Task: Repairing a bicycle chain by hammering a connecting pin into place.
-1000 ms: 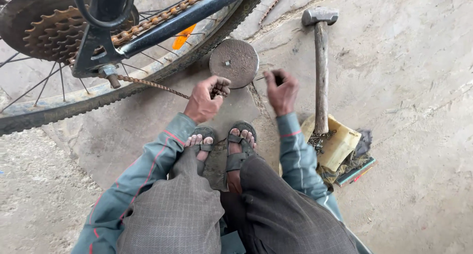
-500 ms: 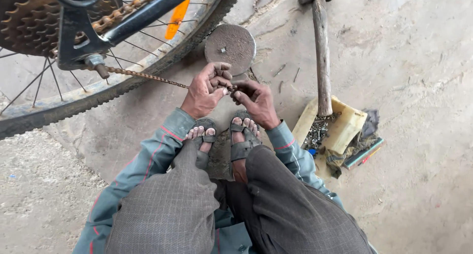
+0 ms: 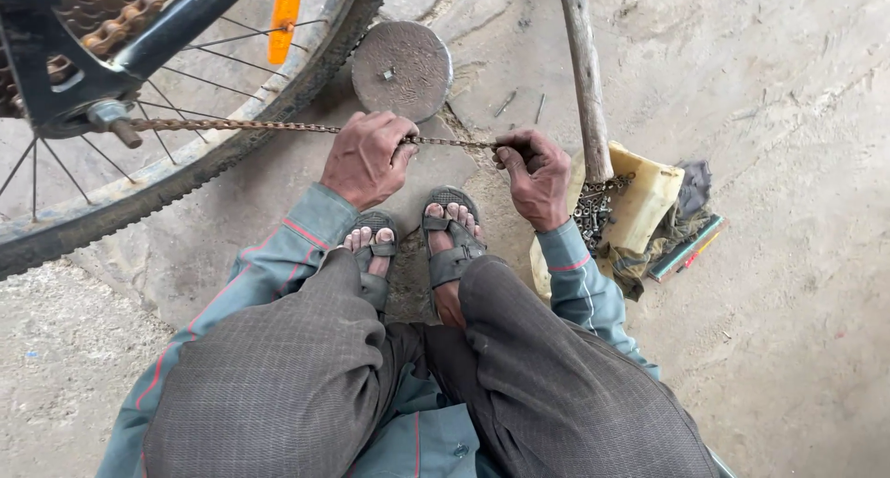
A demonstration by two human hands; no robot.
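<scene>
A rusty bicycle chain (image 3: 232,125) runs taut from the rear sprockets (image 3: 102,10) at the upper left across to my hands. My left hand (image 3: 368,156) is closed around the chain near its middle. My right hand (image 3: 536,171) pinches the chain's free end, a hand's width to the right. Both hands hover above my sandalled feet (image 3: 422,242), just below a round flat metal block (image 3: 401,69) lying on the concrete.
The bicycle's rear wheel (image 3: 195,153) and dark frame fill the upper left. A hammer's wooden handle (image 3: 584,79) lies to the right of the block. An open yellowish bag of small metal parts (image 3: 612,209) and rags sits beside my right forearm.
My hands have drawn apart along the chain, which is now stretched straight between them. The view has dropped closer, so the hammer head is out of frame.
</scene>
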